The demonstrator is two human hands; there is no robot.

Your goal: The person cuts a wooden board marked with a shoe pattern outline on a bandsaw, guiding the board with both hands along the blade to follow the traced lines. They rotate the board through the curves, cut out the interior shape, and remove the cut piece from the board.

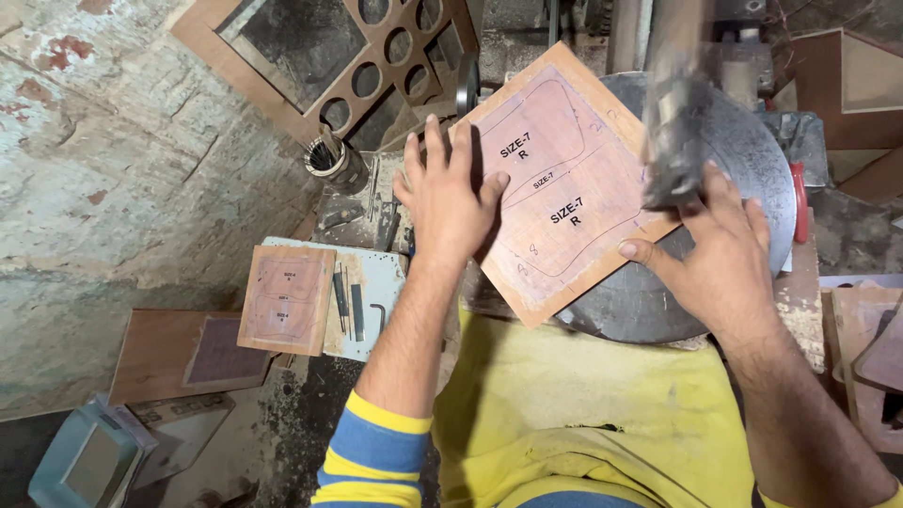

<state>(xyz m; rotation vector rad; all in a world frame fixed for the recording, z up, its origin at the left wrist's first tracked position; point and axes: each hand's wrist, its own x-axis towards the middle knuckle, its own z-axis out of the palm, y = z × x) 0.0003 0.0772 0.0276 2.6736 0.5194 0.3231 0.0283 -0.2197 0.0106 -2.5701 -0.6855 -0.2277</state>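
Yellow cloth (pixel 583 395) over my lap lies closest to the lens, with striped blue-and-yellow sleeves at the lower edge. Beyond it I note the round grey metal machine table (pixel 752 160), and on it a plywood template board (pixel 564 179) marked with curved outlines, lying tilted and overhanging the disc toward me. A blurred dark machine head (pixel 679 141) hangs over the board's right edge. My left hand (pixel 450 193) lies flat, fingers spread, pressing the board's left edge; my right hand (pixel 720 254) rests open-fingered at the lower right corner, thumb against the board's edge. Neither hand is clamped on anything. I judge the step to be positioning the board under the head; the next move calls for steady pressure and fingers kept away from the tool. On the tabletop to the left sits a smaller template board (pixel 286 298) beside thin metal tools (pixel 348 306).
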